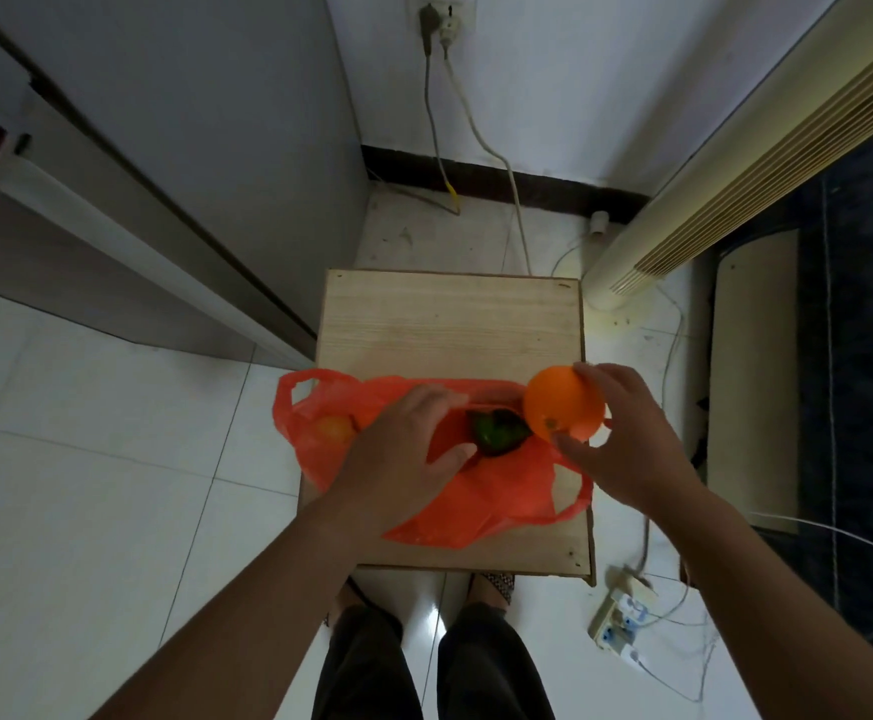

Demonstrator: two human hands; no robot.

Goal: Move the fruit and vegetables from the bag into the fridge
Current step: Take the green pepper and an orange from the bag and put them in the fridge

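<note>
A red plastic bag lies on a small wooden table. My right hand grips an orange just above the bag's right side. My left hand rests on the bag and pinches its opening edge. Inside the opening lies a dark green vegetable. Another orange fruit shows through the plastic at the bag's left end. The grey fridge stands to the left with its door edge facing me.
A tall cream floor air conditioner stands at the right. Cables run from a wall socket to the floor behind the table. A power strip lies on the white tiles at lower right. My legs stand against the table's near edge.
</note>
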